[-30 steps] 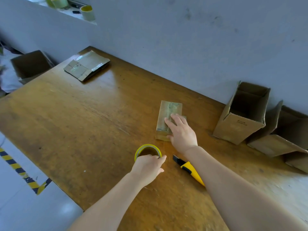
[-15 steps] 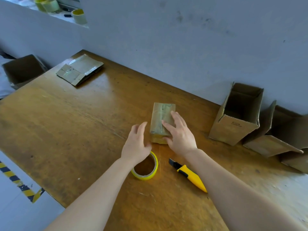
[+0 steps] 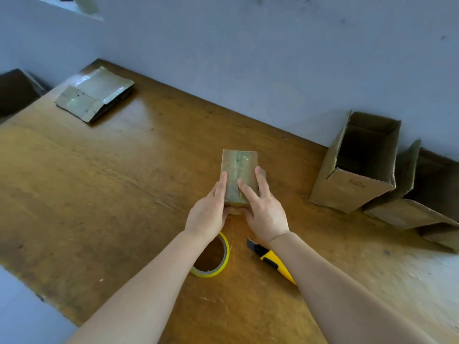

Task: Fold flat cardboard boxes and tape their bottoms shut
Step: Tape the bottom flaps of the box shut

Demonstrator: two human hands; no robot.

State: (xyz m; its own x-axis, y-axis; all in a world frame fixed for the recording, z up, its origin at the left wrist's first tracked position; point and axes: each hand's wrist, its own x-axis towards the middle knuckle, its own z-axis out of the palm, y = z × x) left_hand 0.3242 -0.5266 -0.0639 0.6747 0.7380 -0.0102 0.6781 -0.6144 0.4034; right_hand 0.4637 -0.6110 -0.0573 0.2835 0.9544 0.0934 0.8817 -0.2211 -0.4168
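A small cardboard box [image 3: 239, 167] stands on the wooden table [image 3: 99, 194] with its taped bottom face up. My left hand [image 3: 207, 214] presses against its near left side, fingers along the edge. My right hand [image 3: 263, 209] lies on its top and near right side, fingers spread. Both thumbs meet at the box's near end. A yellow roll of tape [image 3: 218, 259] lies flat just behind my left wrist, partly hidden by it. A yellow box cutter [image 3: 272, 260] rests beside my right forearm.
A stack of flat cardboard boxes [image 3: 95, 94] lies at the table's far left corner. Folded open boxes [image 3: 357, 165] lie on their sides against the grey wall at the right, with another [image 3: 422, 209] beside them. A dark box [image 3: 15, 90] stands off the table's left edge.
My left hand let go of the tape roll, left it on the table, and moved forward to the box's left side. My right hand stayed on the box.
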